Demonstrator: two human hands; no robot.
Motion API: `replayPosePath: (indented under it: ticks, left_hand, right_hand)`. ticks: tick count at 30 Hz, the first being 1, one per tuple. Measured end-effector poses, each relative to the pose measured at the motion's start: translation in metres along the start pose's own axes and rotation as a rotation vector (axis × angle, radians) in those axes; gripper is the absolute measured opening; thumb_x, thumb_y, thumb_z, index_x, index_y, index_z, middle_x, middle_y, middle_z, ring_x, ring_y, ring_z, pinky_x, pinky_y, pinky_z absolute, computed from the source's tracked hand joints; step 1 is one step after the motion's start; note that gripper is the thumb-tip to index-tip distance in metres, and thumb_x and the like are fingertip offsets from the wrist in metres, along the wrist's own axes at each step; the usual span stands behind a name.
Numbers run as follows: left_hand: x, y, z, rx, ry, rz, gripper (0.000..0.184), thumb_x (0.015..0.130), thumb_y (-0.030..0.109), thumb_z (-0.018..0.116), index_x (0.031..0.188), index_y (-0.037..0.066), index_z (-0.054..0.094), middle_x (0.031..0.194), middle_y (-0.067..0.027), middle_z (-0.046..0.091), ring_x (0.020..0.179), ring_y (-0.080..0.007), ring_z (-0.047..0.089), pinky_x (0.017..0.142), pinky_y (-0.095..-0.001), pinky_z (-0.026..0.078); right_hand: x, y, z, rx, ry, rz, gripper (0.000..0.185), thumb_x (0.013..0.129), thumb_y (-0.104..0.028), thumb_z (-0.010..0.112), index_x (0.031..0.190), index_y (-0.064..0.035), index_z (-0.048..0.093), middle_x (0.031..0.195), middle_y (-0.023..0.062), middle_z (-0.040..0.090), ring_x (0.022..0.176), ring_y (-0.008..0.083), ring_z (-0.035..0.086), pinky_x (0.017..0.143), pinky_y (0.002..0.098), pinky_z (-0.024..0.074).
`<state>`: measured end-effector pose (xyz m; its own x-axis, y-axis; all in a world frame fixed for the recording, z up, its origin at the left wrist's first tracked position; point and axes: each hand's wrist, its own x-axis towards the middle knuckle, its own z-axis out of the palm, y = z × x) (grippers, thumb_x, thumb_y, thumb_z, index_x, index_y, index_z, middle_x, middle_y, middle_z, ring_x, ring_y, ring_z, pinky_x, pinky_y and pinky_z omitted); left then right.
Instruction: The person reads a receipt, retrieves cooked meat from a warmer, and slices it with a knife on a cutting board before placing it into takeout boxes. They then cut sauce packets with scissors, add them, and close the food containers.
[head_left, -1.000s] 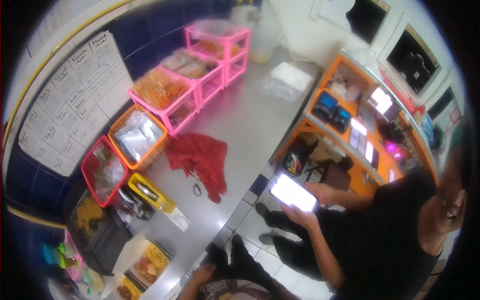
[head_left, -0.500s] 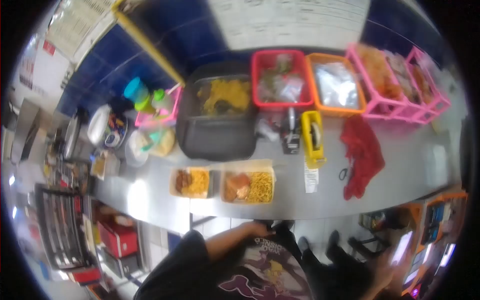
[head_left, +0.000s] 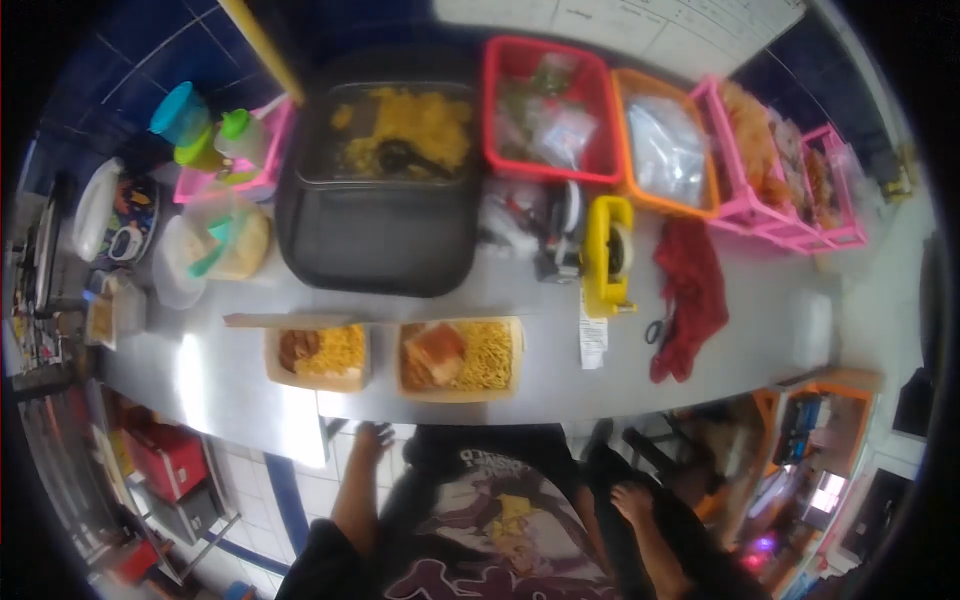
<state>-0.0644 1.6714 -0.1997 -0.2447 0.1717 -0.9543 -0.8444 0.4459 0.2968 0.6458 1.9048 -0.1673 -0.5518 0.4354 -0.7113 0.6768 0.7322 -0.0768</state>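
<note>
My left hand (head_left: 372,440) hangs just below the front edge of the steel counter (head_left: 560,400), its fingers apart and nothing in it. My right hand does not show; only a sliver of skin is visible beside my shirt. On the counter near my left hand stand two open food boxes: one with yellow food and brown pieces (head_left: 335,350), the other with noodles and a browned piece (head_left: 487,355). Behind them is a black tray (head_left: 380,240) with yellow food and a black spoon in its rear part. A yellow tape dispenser (head_left: 604,255) stands to their right, above a paper slip (head_left: 593,340).
Red (head_left: 491,110), orange (head_left: 628,140) and pink (head_left: 722,170) baskets with bagged items line the back. A red cloth (head_left: 690,300) lies at the right. Tubs (head_left: 180,262) stand at the left. A co-worker's bare hand (head_left: 632,500) is at the lower right, close to my side.
The view has swung from the right side to face the counter. My left hand was at my front and now hangs to the left. The phone is no longer visible in the co-worker's hand.
</note>
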Motion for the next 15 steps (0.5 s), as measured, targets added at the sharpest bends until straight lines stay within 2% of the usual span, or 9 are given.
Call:
replayPosePath:
  ticks: [2,3,5,6,7,9,11,13,15]
  left_hand:
    - [-0.062,0.059,0.054,-0.676,0.084,-0.024,0.041,0.101,0.037,0.044,0.129,0.009,0.057,0.126,-0.0147,0.063,0.116,-0.0287,0.059,0.105,-0.0442,0.045]
    - [-0.059,0.061,0.059,-0.674,0.077,-0.036,0.041,0.101,0.037,0.044,0.129,0.009,0.057,0.126,-0.0147,0.063,0.116,-0.0287,0.059,0.105,-0.0442,0.045]
    - [-0.054,0.066,0.063,-0.986,-0.656,0.232,0.045,0.102,0.035,0.040,0.131,0.004,0.054,0.130,-0.0138,0.061,0.120,-0.0289,0.058,0.109,-0.0447,0.043]
    - [-0.058,0.068,0.069,-0.987,-0.654,0.226,0.045,0.102,0.035,0.040,0.131,0.004,0.054,0.130,-0.0138,0.061,0.120,-0.0289,0.058,0.109,-0.0447,0.043]
    - [-0.068,0.073,0.080,-1.032,-0.531,0.207,0.046,0.101,0.035,0.040,0.132,0.003,0.054,0.132,-0.0133,0.061,0.121,-0.0291,0.057,0.110,-0.0445,0.042]
    - [-0.092,0.088,0.100,-1.060,-0.351,0.190,0.046,0.102,0.033,0.039,0.132,0.002,0.054,0.135,-0.0127,0.060,0.126,-0.0305,0.054,0.111,-0.0459,0.041]
    - [-0.107,0.089,0.108,-1.028,-0.324,0.186,0.045,0.102,0.034,0.040,0.131,0.003,0.054,0.132,-0.0125,0.061,0.125,-0.0300,0.055,0.111,-0.0475,0.040]
    - [-0.113,0.083,0.109,-0.991,-0.291,0.183,0.044,0.102,0.034,0.040,0.131,0.004,0.055,0.130,-0.0124,0.062,0.123,-0.0296,0.055,0.111,-0.0491,0.039]
    - [-0.115,0.071,0.102,-1.049,-0.078,0.108,0.048,0.105,0.041,0.036,0.135,0.007,0.050,0.132,-0.0118,0.058,0.122,-0.0295,0.053,0.111,-0.0520,0.037]
  right_hand:
    - [0.023,-0.038,-0.031,0.450,-0.082,0.250,0.033,0.095,-0.034,0.048,0.111,-0.0066,0.058,0.107,0.0167,0.056,0.092,0.0298,0.051,0.080,0.0413,0.0401]
    - [0.046,-0.063,-0.050,0.933,-0.006,0.522,0.030,0.097,-0.034,0.049,0.105,-0.0070,0.057,0.099,0.0140,0.056,0.082,0.0256,0.050,0.071,0.0381,0.0396]
    - [0.086,-0.106,-0.101,1.558,0.352,0.778,0.028,0.100,-0.034,0.051,0.092,-0.0079,0.055,0.083,0.0085,0.056,0.063,0.0170,0.049,0.054,0.0316,0.0387]
    - [0.101,-0.117,-0.125,1.672,0.541,0.792,0.030,0.102,-0.034,0.052,0.086,-0.0083,0.055,0.075,0.0057,0.056,0.053,0.0127,0.049,0.045,0.0284,0.0382]
    - [0.112,-0.120,-0.149,1.678,0.720,0.785,0.034,0.103,-0.034,0.054,0.080,-0.0088,0.054,0.067,0.0030,0.056,0.043,0.0084,0.048,0.037,0.0252,0.0377]
    - [0.120,-0.102,-0.209,1.479,0.944,0.858,0.034,0.104,-0.034,0.052,0.084,-0.0060,0.055,0.068,0.0038,0.057,0.051,0.0108,0.052,0.044,0.0264,0.0417]
    - [0.125,-0.074,-0.243,0.983,1.263,0.719,0.036,0.104,-0.034,0.051,0.087,-0.0023,0.056,0.072,0.0034,0.057,0.061,0.0120,0.054,0.054,0.0273,0.0443]
    - [0.121,-0.064,-0.301,1.042,1.325,0.731,0.033,0.104,-0.031,0.053,0.093,0.0005,0.057,0.079,0.0024,0.058,0.070,0.0114,0.052,0.063,0.0269,0.0447]
    - [0.133,-0.048,-0.334,1.059,1.373,0.725,0.031,0.104,-0.029,0.054,0.096,0.0005,0.058,0.081,0.0021,0.057,0.071,0.0105,0.051,0.064,0.0263,0.0447]
